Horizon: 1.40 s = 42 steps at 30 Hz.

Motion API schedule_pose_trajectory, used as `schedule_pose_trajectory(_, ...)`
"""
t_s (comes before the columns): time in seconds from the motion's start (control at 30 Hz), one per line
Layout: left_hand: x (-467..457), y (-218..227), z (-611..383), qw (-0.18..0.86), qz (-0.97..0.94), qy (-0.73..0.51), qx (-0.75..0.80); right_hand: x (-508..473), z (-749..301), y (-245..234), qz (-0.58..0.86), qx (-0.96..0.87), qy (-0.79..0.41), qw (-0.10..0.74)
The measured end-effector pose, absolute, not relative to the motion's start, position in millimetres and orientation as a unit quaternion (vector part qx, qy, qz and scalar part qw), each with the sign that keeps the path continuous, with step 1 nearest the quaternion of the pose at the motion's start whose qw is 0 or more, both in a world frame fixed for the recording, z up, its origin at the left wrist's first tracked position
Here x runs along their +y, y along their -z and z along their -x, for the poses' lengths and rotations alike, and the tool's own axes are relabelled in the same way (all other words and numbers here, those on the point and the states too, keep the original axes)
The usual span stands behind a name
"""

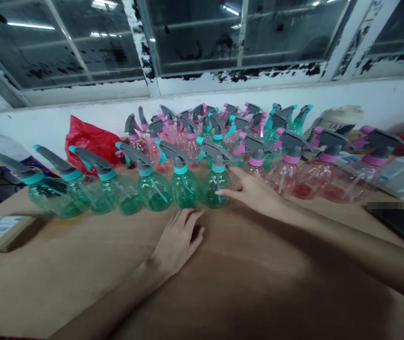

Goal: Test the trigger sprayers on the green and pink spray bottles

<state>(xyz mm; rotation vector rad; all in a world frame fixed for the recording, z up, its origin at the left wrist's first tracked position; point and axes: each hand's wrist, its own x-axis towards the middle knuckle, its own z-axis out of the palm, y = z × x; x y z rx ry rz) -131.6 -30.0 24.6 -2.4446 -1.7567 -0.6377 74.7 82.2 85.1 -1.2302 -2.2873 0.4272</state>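
My right hand (255,191) reaches in from the right and grips a green spray bottle (216,193), its thumb across the front and the other fingers partly hidden behind. This bottle stands upright on the table, with a turquoise collar and grey trigger head. My left hand (179,243) rests on the tabletop with loosely bent fingers, thumb apart and nothing held. Its fingertips are just in front of another green spray bottle (185,189). More green bottles (155,193) continue the front row leftward; pink spray bottles (306,182) stand in line to the right.
Behind the front row are several more pink and green spray bottles (191,141) near the wall. A red plastic bag (92,141), a large clear bottle (4,144) and a cardboard box (5,231) are at left. A dark flat object (396,224) lies at right.
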Motion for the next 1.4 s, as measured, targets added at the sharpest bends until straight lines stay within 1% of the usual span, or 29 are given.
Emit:
schedule_pose_trajectory(0.13, -34, -26, 123, 0.029, 0.803, 0.198, -0.561, 75, -88, -87, 0.437, -0.829, -0.184, 0.297)
schedule_pose_trajectory(0.27, -36, -30, 110, 0.025, 0.812, 0.202, -0.547, 67, -118, -91, 0.411, -0.793, -0.232, 0.385)
schedule_pose_trajectory(0.33, -35, -35, 103, 0.022, 0.814, 0.213, -0.54, 67, -136, -92, 0.428, -0.764, -0.24, 0.419)
schedule_pose_trajectory(0.4, -32, -43, 97, 0.016, 0.816, 0.226, -0.532, 70, -153, -91, 0.459, -0.745, -0.221, 0.432)
schedule_pose_trajectory(0.57, -25, -62, 81, -0.005, 0.811, 0.254, -0.527, 84, -163, -83, 0.509, -0.747, -0.155, 0.399)
schedule_pose_trajectory(0.7, -29, -67, 68, -0.017, 0.814, 0.255, -0.522, 95, -146, -73, 0.523, -0.743, -0.15, 0.389)
schedule_pose_trajectory(0.8, -35, -68, 62, -0.025, 0.819, 0.245, -0.518, 100, -132, -67, 0.524, -0.741, -0.148, 0.393)
schedule_pose_trajectory(0.9, -38, -67, 59, -0.039, 0.816, 0.238, -0.525, 102, -125, -63, 0.528, -0.748, -0.136, 0.378)
schedule_pose_trajectory(1.1, -37, -67, 55, -0.075, 0.801, 0.231, -0.547, 98, -129, -69, 0.527, -0.764, -0.119, 0.353)
schedule_pose_trajectory(1.3, -29, -62, 54, -0.128, 0.785, 0.23, -0.561, 73, -144, -71, 0.535, -0.771, -0.118, 0.325)
schedule_pose_trajectory(1.4, -24, -59, 53, -0.133, 0.77, 0.23, -0.58, 53, -155, -72, 0.529, -0.776, -0.118, 0.321)
